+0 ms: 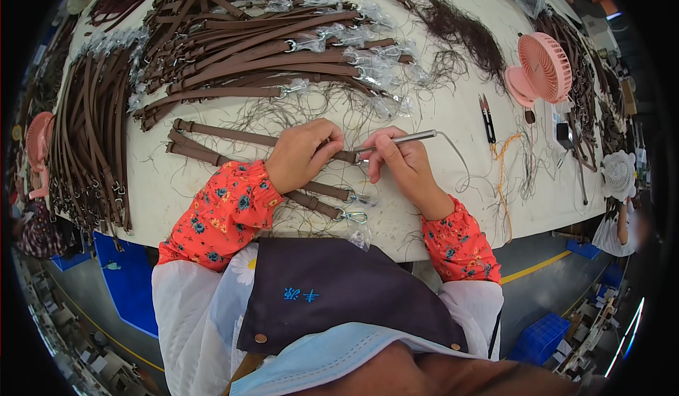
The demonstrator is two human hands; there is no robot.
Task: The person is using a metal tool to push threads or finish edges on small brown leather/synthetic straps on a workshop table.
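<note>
My left hand (304,154) is closed, its fingertips pinched together over a brown strap (233,133) that passes beneath it. What sits between those fingertips is too small to make out. My right hand (403,161) grips a slim silver pen-shaped tool (414,138) with a thin grey cord (460,157) trailing from its back end. The tool's tip points left, close to the strap's end (346,157) between my hands. Below my left hand lies another strap (311,202) with a metal snap hook (353,216) at its end.
Piles of brown straps (240,56) with plastic-wrapped hooks cover the far side, with more straps (92,127) at the left. Loose threads litter the white table (155,205). A dark thread tangle (460,31), black thread snips (488,120) and a pink fan (543,69) stand at the right.
</note>
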